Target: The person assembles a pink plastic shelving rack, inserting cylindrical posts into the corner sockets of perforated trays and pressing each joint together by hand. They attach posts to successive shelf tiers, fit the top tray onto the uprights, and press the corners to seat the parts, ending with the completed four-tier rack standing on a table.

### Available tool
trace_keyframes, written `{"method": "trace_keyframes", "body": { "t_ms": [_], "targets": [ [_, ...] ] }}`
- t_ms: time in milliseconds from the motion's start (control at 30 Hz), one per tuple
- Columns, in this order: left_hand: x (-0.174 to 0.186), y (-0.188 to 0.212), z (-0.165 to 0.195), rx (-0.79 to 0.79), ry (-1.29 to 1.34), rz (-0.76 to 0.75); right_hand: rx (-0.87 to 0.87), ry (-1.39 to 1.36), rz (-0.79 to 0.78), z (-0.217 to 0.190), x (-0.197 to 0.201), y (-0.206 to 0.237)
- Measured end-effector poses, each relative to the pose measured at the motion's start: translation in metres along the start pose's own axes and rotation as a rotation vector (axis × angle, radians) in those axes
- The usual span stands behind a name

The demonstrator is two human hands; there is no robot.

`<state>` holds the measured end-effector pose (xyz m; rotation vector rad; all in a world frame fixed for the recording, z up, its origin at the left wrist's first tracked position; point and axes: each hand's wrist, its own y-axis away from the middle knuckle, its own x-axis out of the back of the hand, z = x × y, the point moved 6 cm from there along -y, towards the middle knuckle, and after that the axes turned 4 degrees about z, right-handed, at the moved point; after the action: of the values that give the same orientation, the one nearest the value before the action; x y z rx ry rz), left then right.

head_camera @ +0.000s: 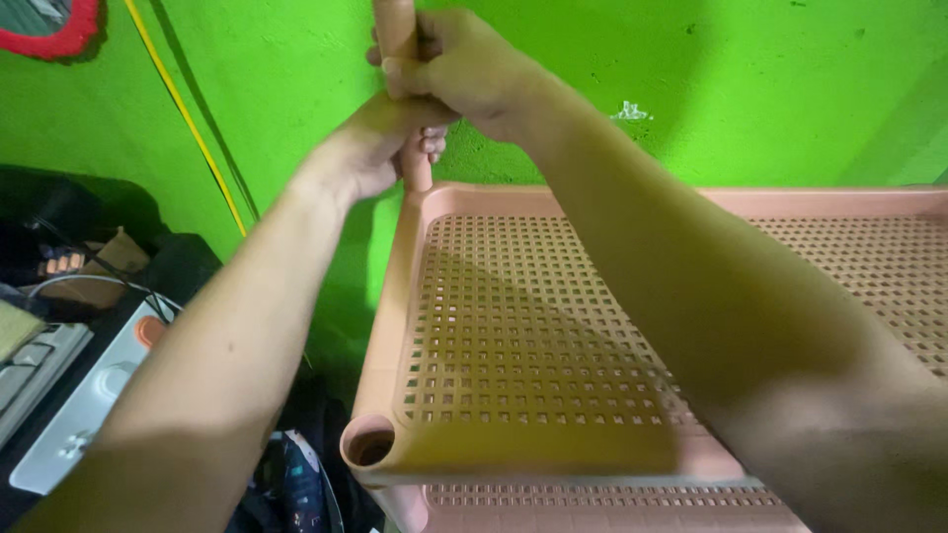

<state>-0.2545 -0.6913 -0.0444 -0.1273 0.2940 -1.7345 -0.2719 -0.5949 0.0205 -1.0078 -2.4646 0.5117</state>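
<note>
A pink plastic shelf tray with a perforated grid floor fills the middle and right of the head view. A pink plastic pole stands upright at the tray's far left corner. My left hand is wrapped around the pole just above the corner. My right hand grips the same pole higher up, near the top edge of the view. The tray's near left corner has an open round socket. A second pink shelf level shows underneath.
A bright green wall stands directly behind the shelf, with a yellow cable running down it. At lower left lie a white electrical box, dark cables and assorted clutter.
</note>
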Motion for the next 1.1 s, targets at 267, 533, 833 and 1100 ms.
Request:
{"method": "trace_keyframes", "body": {
  "t_ms": [267,533,833,1100],
  "targets": [
    [-0.012,0.022,0.013,-0.203,-0.025,0.057,0.027,0.409,0.369,-0.007,0.004,0.008],
    [-0.03,0.028,0.023,-0.361,-0.023,0.296,0.035,0.591,0.522,-0.009,-0.004,0.012],
    [-0.004,0.0,-0.004,-0.063,0.184,-0.2,0.063,0.141,0.089,-0.008,0.002,0.009],
    [-0.017,0.027,0.016,-0.452,-0.196,0.305,-0.023,0.485,0.475,-0.012,-0.003,0.017]
  ]
}}
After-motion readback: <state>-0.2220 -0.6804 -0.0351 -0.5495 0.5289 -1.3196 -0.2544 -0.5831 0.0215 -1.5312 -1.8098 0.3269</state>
